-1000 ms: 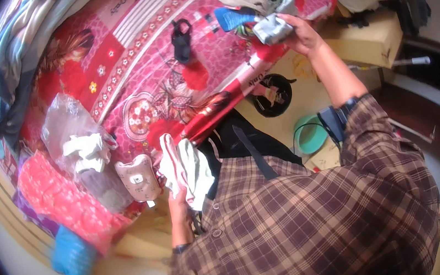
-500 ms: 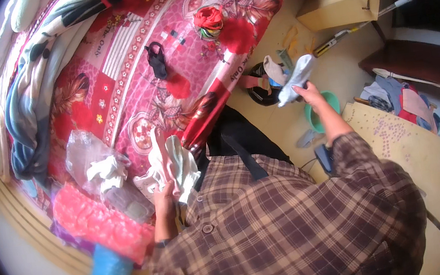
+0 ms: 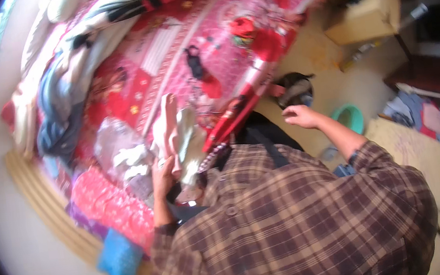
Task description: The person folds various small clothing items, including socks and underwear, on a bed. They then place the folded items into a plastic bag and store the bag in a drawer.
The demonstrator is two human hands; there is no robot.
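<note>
My left hand (image 3: 164,171) is closed around a bunch of socks, among them a pink sock (image 3: 165,131) and a pale greenish-white sock (image 3: 191,136). The bunch hangs in front of my body at the near edge of the bed. To the right, my right hand (image 3: 304,117) hovers over the floor with its fingers stretched out and nothing seen in them. Just beyond it stands a dark round container (image 3: 295,90) with cloth in it, blurred. A green basin (image 3: 348,118) is to the right of that hand.
The bed's red-pink patterned sheet (image 3: 126,102) bears a black garment (image 3: 194,63), a red bundle (image 3: 242,27), a clear plastic bag (image 3: 111,138) and a pink package (image 3: 109,202). A blue package (image 3: 119,256) lies near left. At right are a cardboard box (image 3: 365,15) and piled clothes (image 3: 420,114).
My right hand has let go of a light-blue sock and moved slightly down and left. My left hand keeps its socks. The whole view has shifted, with some blur.
</note>
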